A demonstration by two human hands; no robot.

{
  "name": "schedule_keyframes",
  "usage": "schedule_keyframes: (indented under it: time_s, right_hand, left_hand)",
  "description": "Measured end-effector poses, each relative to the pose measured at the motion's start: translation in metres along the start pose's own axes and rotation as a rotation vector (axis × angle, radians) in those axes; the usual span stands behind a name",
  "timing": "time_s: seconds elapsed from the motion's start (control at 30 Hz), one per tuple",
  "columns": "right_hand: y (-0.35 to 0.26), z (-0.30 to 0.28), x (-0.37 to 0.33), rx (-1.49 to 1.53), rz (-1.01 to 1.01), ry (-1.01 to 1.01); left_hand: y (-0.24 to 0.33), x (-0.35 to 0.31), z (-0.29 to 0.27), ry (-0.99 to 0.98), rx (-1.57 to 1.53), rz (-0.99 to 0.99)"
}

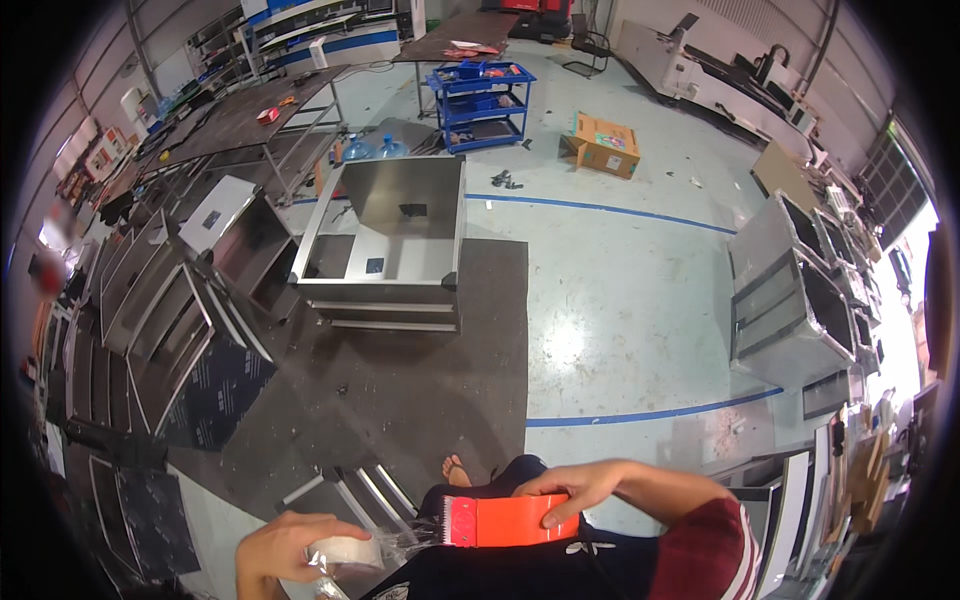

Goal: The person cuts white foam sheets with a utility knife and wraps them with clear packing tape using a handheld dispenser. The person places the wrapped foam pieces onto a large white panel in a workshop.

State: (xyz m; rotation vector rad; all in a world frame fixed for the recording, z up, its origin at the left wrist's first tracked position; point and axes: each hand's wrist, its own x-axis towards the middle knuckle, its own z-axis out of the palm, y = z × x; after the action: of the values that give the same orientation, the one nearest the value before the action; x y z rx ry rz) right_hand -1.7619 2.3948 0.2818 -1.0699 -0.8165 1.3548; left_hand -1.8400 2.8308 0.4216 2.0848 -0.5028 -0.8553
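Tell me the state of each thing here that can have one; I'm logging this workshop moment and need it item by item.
left hand: closed on a roll of clear tape.
right hand: gripping an orange tape dispenser, toothed edge toward the left hand.
steel cabinet frame: on the dark mat, open, inside bare.
blue cart: upright, shelves loaded.
cardboard box: on the floor, closed.

Open floor point(620, 300) lies ahead and to the right. Stacked metal frames point(170, 340) crowd the left, a steel cabinet point(390, 240) stands ahead, more cabinets point(790, 300) line the right.
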Motion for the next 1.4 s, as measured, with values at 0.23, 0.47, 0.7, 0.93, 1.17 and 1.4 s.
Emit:
schedule_keyframes:
  time_s: [0.23,0.47,0.7,0.93,1.17,1.4]
  right_hand:
    - [-0.005,-0.037,0.005,0.117,-0.033,0.324]
    - [-0.015,-0.139,-0.029,0.074,-0.126,0.394]
    - [-0.050,-0.243,-0.074,0.044,-0.111,0.315]
    - [-0.042,-0.306,-0.096,0.185,-0.195,0.356]
    - [-0.042,-0.335,-0.085,0.764,-0.508,0.584]
    - [-0.058,-0.343,-0.061,0.500,-0.527,0.501]
  left_hand:
    - [-0.014,0.098,-0.112,-0.158,0.056,0.120]
    - [0.001,0.185,-0.153,-0.146,0.066,0.063]
    - [0.055,0.247,-0.170,0.026,-0.001,-0.068]
    - [0.064,0.320,-0.199,0.073,0.073,0.105]
    - [0.049,0.410,-0.191,0.250,-0.002,0.271]
    - [0.052,0.428,-0.199,-0.049,-0.460,0.227]
